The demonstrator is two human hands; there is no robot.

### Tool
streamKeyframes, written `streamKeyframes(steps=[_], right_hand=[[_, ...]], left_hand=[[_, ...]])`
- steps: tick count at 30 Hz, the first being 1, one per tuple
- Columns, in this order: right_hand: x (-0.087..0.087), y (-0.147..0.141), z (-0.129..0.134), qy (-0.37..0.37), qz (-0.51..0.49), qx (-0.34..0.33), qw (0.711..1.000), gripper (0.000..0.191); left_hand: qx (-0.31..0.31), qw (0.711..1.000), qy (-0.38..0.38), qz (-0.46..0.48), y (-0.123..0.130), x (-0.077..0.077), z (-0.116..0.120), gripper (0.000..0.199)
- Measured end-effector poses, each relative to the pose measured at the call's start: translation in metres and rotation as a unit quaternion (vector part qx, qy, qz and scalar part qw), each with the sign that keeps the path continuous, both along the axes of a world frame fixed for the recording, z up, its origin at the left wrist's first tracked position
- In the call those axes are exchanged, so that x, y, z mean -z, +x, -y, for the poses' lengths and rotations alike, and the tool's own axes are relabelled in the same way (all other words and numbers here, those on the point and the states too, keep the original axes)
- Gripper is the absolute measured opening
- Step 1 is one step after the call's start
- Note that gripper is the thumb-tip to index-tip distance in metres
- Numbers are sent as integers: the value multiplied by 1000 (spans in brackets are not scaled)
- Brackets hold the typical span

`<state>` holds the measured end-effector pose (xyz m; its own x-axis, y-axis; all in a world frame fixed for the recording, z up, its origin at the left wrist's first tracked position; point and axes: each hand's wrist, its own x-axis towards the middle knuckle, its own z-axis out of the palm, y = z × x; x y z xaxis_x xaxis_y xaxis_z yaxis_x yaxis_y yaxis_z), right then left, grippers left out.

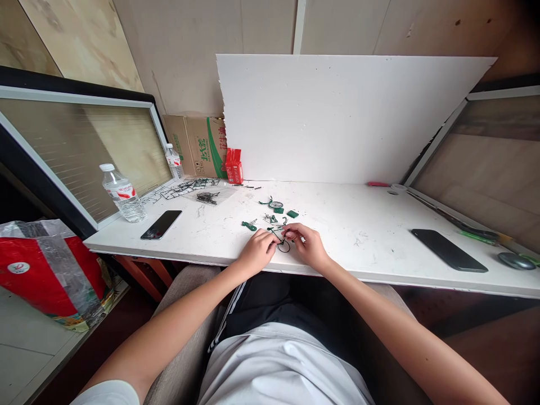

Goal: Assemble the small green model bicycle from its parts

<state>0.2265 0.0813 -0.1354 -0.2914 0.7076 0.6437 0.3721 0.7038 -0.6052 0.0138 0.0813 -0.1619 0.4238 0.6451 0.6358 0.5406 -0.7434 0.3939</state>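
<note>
Green piece [275, 232] partly hidden by the hands [259, 249], its finer details too small for certainty.

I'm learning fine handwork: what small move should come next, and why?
Perhaps gently nudge the dark green piece with the right grip, the left grip steadying it: both are close beside it, and a thin black ring shows between them; exact contact is unclear.

On the table [363, 253], loose parts [292, 214] lie between two phones [449, 250], a mouse [516, 260] right of both.
</note>
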Motion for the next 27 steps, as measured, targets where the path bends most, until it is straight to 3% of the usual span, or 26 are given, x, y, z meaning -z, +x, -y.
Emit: streamKeyframes(steps=[18, 27], right_hand=[[2, -1, 3, 124, 29, -11, 992, 32], [0, -3, 7, 129, -3, 33, 991, 17]], left_hand=[[8, 1000, -2, 10, -1, 0, 0, 20], [10, 1000, -4, 17, 0, 1, 0, 18]])
